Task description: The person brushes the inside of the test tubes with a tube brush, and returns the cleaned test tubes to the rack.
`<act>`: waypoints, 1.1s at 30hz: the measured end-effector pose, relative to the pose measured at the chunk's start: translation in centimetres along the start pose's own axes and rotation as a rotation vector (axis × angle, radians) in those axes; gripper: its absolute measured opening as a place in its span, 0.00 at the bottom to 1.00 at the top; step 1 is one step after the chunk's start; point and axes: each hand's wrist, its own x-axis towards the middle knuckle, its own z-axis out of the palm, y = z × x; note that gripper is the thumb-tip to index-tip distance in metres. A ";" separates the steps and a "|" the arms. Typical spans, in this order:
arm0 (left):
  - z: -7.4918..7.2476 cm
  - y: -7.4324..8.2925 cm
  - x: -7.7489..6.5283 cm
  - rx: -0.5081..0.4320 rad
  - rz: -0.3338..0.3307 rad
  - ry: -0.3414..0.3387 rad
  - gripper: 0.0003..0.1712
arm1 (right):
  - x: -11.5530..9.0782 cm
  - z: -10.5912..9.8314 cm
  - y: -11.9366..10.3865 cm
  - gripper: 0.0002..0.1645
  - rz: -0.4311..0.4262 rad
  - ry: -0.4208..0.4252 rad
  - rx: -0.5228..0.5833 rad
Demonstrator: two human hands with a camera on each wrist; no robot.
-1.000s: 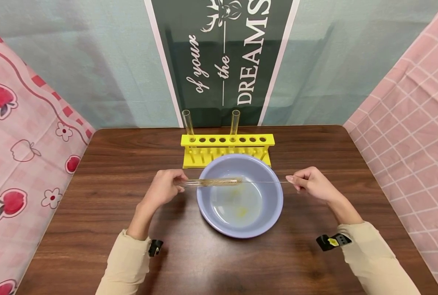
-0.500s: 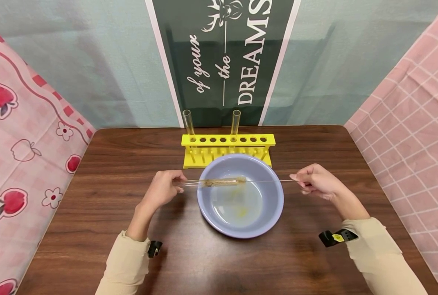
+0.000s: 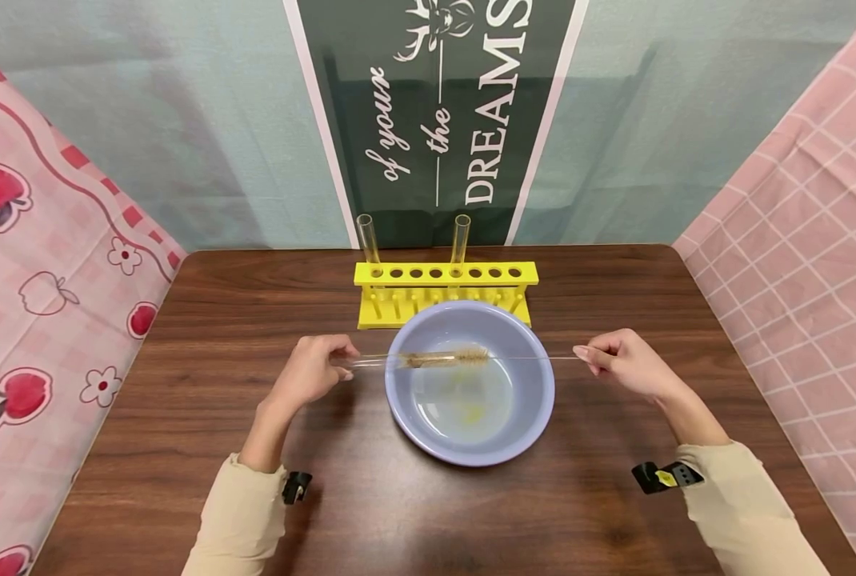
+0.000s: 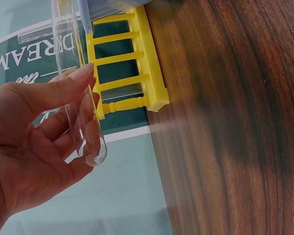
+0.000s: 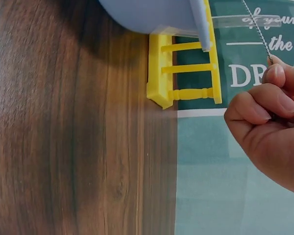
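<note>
My left hand [image 3: 318, 366] grips a clear glass test tube [image 4: 68, 49] near its rounded closed end, between thumb and fingers. The tube lies level over the purple basin [image 3: 536, 424], its mouth toward the right. Inside it sits a test tube brush [image 3: 474, 355] with tan bristles, some of them sticking out past the mouth. Its thin twisted wire handle [image 5: 258, 30] runs right to my right hand [image 3: 621, 364], which pinches the wire's end between thumb and fingertips. Cloudy water [image 3: 464, 404] with yellowish patches shows in the basin below.
Behind the basin stands a yellow test tube rack [image 3: 446, 274], partly hidden by the basin's rim. Two glass tubes stand in it, one at the left end [image 3: 367, 240] and one near the middle [image 3: 460, 240]. A hanging cloth [image 3: 255, 160] rises behind the brown wooden table [image 3: 255, 304].
My right hand has moved a little right, drawing the brush partly out, so more bristles show beyond the tube's mouth. My left hand has shifted slightly left with the tube.
</note>
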 end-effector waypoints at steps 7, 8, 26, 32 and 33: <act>-0.1 -0.3 -0.1 -0.017 -0.011 -0.029 0.10 | -0.3 0.4 0.1 0.21 -0.097 0.075 -0.107; -0.1 -0.3 -0.1 -0.019 -0.010 -0.033 0.10 | -0.4 0.5 0.0 0.21 -0.108 0.088 -0.113; -0.8 -1.0 -0.8 -0.082 -0.039 -0.081 0.10 | -1.6 0.2 -1.3 0.23 -0.178 0.163 -0.092; -1.1 -0.9 -0.8 -0.099 -0.031 -0.084 0.10 | -1.9 -0.2 -1.0 0.22 -0.189 0.171 -0.070; -1.1 -0.9 -0.8 -0.099 -0.030 -0.084 0.10 | -1.9 -0.2 -1.0 0.22 -0.189 0.170 -0.067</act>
